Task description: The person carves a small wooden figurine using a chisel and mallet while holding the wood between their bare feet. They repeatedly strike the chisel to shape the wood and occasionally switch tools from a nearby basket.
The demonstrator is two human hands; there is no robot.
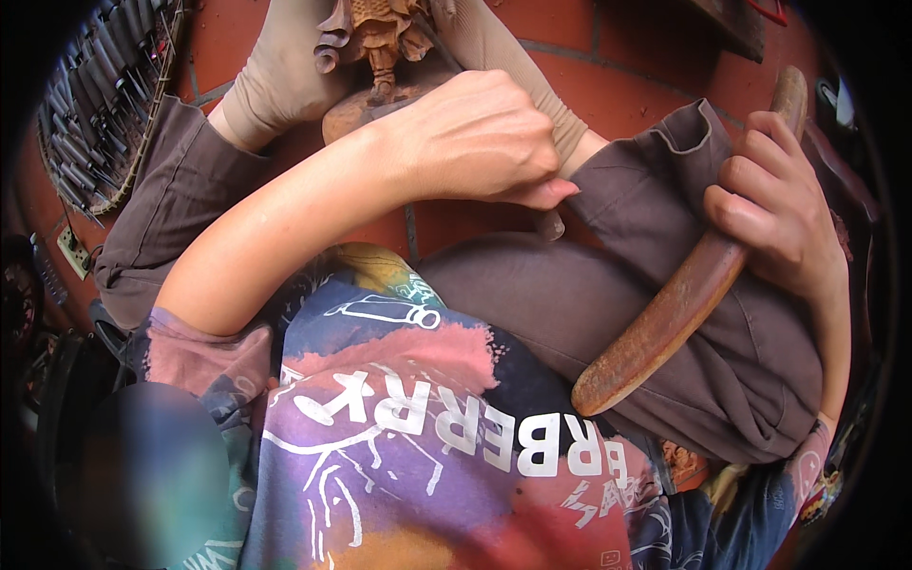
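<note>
Wooden figure, carved in draped folds, sits between my left foot and right foot, its long axis running straight away from me: the round base is at my end, and the body points toward the upper edge. That edge cuts off its upper part, and my left forearm covers some of the base. I cannot tell whether it stands or leans back.

My left hand is closed in a fist around a slim hand tool. The handle's end pokes out below my fist and a thin dark shaft runs up beside the figure; whether its tip touches the wood is hard to make out. The figure lies just beyond this hand, a little to its left.

My right hand grips a curved wooden club near its upper end, well apart from the figure, with the thick end slanting down toward my lap.
</note>
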